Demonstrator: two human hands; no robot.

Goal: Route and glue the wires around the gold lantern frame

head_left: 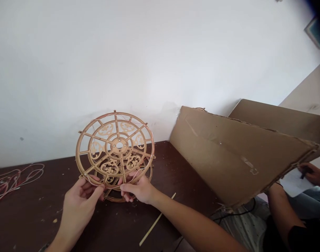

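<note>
Being held tilted over the dark, smooth table (31, 218): wheel (115, 142), round, flat, wood-toned, cut into spokes, concentric rings and curly scrollwork, small tabs on outer edge. Near rim is pinched by left hand (82, 201) and right hand (141, 190), thumbs on top, fingers curled under; whether wire is pinched too can't be told. Thin pinkish-white wire (152, 140) is run along wheel's rim. Below wheel, second openwork disc (114, 200) is partly covered. Left of wheel, loose loops of red and white leads (16, 182). Right of wheel, brown cardboard (214, 157) is stood on edge, ragged, tape-marked. Nearer than wheel, slim pale stick (154, 225).
</note>
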